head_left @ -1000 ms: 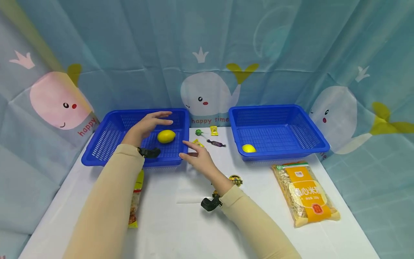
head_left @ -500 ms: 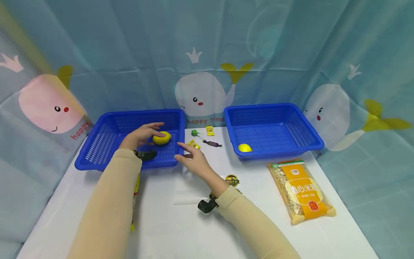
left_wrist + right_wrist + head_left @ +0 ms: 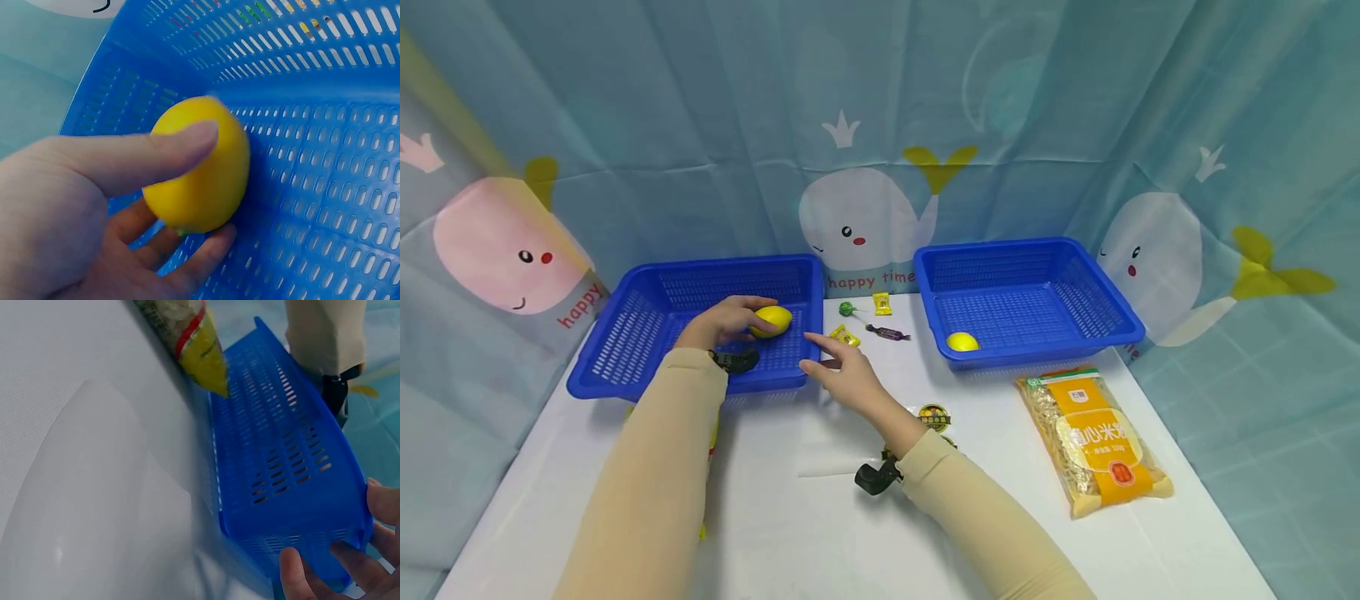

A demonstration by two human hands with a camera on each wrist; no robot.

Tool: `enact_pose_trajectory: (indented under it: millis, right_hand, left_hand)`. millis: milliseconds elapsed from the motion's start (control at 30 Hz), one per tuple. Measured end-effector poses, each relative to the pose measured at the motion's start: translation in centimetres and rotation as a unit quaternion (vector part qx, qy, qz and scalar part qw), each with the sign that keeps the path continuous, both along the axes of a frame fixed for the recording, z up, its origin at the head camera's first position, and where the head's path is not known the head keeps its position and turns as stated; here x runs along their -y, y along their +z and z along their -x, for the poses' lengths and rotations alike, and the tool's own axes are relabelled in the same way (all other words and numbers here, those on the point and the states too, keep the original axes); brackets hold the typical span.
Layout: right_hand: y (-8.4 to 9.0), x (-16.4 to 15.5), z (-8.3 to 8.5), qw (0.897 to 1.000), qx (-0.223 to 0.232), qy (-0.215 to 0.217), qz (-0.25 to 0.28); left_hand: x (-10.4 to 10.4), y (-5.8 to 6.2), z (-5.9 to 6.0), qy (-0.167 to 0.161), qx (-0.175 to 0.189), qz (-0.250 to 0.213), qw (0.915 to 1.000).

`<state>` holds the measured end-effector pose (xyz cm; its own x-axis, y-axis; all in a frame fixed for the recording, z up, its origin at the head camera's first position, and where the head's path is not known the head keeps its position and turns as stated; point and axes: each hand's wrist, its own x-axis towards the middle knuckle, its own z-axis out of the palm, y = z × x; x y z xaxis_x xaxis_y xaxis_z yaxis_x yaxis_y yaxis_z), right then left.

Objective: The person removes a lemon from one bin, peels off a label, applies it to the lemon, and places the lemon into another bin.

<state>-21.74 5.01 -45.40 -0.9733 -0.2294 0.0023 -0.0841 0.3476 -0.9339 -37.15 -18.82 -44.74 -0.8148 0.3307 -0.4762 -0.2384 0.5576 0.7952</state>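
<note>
In the head view, a yellow lemon (image 3: 778, 317) lies at the right side of the left blue basket (image 3: 775, 381). My left hand (image 3: 721, 323) reaches over the front rim and holds this lemon. The left wrist view shows the thumb across the lemon (image 3: 219, 181) and the other fingers curled beneath it, close to the basket floor. My right hand (image 3: 856, 383) is at the basket's front right corner, fingers loosely spread. In the right wrist view, its fingertips overlap the corner and rim; firm contact is hard to make out.
A second blue basket (image 3: 1037, 353) at right contains another lemon (image 3: 962, 342). Between the baskets lie a green lollipop (image 3: 847, 308), yellow sweets (image 3: 882, 303) and a purple sweet (image 3: 887, 332). An orange noodle bag (image 3: 1097, 442) sits front right. My left sleeve partly covers a yellow packet (image 3: 712, 437).
My left hand has come down from above the lemon and now grips it. The right hand stays at the basket corner. The head view has shifted slightly.
</note>
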Motion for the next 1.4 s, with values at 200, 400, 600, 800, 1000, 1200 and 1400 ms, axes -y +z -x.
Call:
enact_pose_trajectory:
  millis: [200, 400, 600, 800, 1000, 1200, 1400]
  right_hand:
    - [0.1, 0.1, -0.1, 1.0, -0.004, 0.002, 0.001]
    - [0.2, 0.1, 0.0, 1.0, 0.001, -0.002, -0.005]
    - [0.6, 0.2, 0.3, 1.0, 0.006, 0.001, -0.014]
    - [0.6, 0.1, 0.1, 1.0, 0.013, 0.006, -0.009]
    - [0.7, -0.2, -0.1, 1.0, 0.011, -0.005, 0.004]
    - [0.7, -0.4, -0.3, 1.0, 0.01, -0.007, 0.011]
    - [0.5, -0.4, -0.2, 1.0, 0.004, -0.002, 0.004]
  left_hand:
    - [0.1, 0.0, 0.0, 0.007, 0.001, -0.007, 1.0]
    - [0.0, 0.9, 0.4, 0.027, -0.008, -0.03, 0.9991]
    - [-0.1, 3.0, 0.6, 0.038, -0.024, -0.059, 0.9972]
    - [-0.1, 4.3, 0.1, 0.031, -0.015, -0.08, 0.9962]
    - [-0.7, 5.7, -1.2, -0.001, -0.039, -0.085, 0.9956]
    - [-0.9, 6.6, -3.7, -0.013, -0.066, -0.085, 0.9941]
    - [0.2, 6.9, -7.2, -0.028, -0.102, -0.084, 0.9908]
